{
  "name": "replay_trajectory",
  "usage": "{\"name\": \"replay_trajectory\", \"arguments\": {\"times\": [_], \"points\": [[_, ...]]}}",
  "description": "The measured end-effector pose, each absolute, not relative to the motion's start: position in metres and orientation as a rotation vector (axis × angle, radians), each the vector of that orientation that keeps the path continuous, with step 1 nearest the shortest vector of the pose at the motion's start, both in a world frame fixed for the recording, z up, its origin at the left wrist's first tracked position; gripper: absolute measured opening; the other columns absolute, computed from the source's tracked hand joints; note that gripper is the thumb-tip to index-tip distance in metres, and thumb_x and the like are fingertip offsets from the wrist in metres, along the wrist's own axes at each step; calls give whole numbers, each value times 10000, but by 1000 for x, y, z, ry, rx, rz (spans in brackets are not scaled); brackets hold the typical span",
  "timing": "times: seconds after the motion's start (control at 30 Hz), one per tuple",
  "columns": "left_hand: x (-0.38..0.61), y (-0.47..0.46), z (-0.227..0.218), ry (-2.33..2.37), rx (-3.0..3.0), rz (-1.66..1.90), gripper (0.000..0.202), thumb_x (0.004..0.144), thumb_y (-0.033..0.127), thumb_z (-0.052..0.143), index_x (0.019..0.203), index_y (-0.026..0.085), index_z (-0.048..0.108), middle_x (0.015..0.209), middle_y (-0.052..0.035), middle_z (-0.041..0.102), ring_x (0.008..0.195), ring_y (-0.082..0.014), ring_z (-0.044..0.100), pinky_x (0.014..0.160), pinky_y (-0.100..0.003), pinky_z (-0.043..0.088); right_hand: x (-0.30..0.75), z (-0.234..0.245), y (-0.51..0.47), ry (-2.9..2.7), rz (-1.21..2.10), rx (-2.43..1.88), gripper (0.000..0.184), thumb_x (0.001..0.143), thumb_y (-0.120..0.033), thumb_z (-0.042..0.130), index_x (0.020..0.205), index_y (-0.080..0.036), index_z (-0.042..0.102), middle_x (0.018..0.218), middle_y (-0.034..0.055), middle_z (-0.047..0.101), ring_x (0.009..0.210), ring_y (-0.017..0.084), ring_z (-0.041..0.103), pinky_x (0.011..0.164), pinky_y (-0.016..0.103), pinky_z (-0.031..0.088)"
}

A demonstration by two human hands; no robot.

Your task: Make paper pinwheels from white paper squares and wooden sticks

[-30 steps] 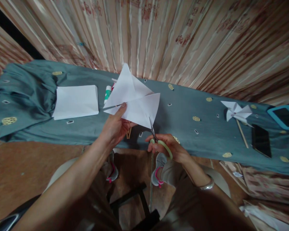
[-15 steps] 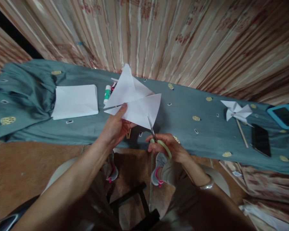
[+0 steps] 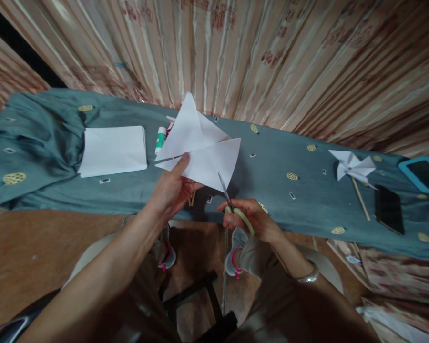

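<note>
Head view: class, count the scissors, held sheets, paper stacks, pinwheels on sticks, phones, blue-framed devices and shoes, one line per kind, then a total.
Scissors: 1
Held sheet: 1
Paper stack: 1
Pinwheel: 1
Phone: 1
Blue-framed device: 1
Shoes: 2
Total: 8

A pleated beige curtain (image 3: 218, 57) with reddish print hangs just behind the long, narrow table (image 3: 271, 162), pale streaks of light along its folds. Over to my left a dark bar (image 3: 25, 47) slants across. The grey-green cloth (image 3: 43, 143) has yellow pineapples (image 3: 292, 176) and bunches at the left end. Below, I see a dim, brown floor (image 3: 35, 238) and a black frame (image 3: 191, 288).
</note>
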State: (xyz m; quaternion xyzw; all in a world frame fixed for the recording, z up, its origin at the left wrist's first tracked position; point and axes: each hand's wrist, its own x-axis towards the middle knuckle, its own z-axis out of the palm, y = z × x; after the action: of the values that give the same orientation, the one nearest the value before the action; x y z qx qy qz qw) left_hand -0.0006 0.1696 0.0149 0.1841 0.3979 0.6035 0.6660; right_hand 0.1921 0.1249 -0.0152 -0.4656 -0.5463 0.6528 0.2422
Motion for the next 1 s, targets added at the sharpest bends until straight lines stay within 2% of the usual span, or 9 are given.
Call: {"name": "replay_trajectory", "arguments": {"times": [0.3, 0.73, 1.0], "points": [[-1, 170, 12, 875, 418, 1364, 231, 921, 188, 536, 1140, 143, 595, 1106, -103, 729, 990, -208, 707, 944, -400, 552, 190, -14, 126, -1453, 1798, -1294, 434, 652, -501, 796, 873, -139, 703, 608, -18, 617, 516, 81, 527, 492, 221, 418], [-2, 171, 13, 888, 399, 1367, 273, 909, 187, 560, 1179, 144, 564, 1049, -110, 740, 1011, -227, 701, 963, -427, 538, 188, -15, 127, -1353, 1841, -1302, 383, 601, -431, 841, 816, -155, 685, 575, -37, 602, 501, 79, 527, 475, 215, 418], [-1, 171, 15, 896, 384, 1384, 263, 914, 173, 549, 1175, 150, 569, 1049, -107, 741, 1000, -223, 705, 958, -424, 541, 188, -18, 126, -1285, 1864, -1314, 405, 578, -443, 851, 822, -158, 697, 568, -43, 600, 490, 72, 532, 449, 198, 399]]}}
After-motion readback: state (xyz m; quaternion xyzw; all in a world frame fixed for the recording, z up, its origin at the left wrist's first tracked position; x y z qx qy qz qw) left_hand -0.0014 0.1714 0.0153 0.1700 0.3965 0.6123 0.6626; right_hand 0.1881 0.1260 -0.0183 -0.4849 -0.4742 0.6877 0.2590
